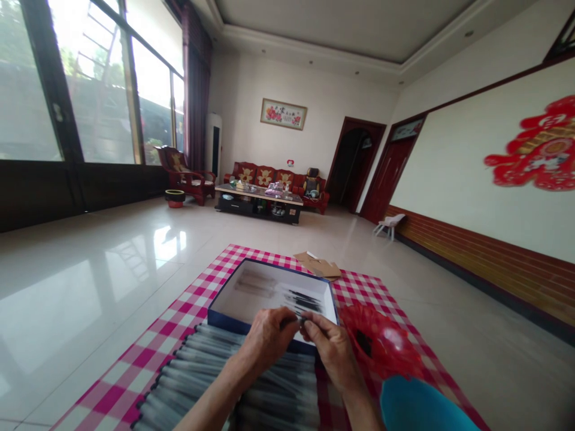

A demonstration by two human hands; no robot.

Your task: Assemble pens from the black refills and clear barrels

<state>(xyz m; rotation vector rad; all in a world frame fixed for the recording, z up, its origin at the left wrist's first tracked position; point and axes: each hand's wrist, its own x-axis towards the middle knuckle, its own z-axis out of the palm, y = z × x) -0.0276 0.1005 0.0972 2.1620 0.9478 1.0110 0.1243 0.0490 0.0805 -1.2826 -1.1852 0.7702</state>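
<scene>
Both my hands meet just above the near edge of the blue-rimmed box [215, 316]. My left hand [269, 336] is curled in, fingertips pinched on a slim dark piece [300, 321], and my right hand [330, 346] nips its other end, fingers closed tight. More dark pieces [305, 301] lie inside the box. Under my wrists, grey tubes [202, 365] lie in rows on the pink checked cloth [148, 353]. A red plastic thing [381, 344] sits just beside my right hand, and a cardboard scrap [320, 265] lies beyond the box.
</scene>
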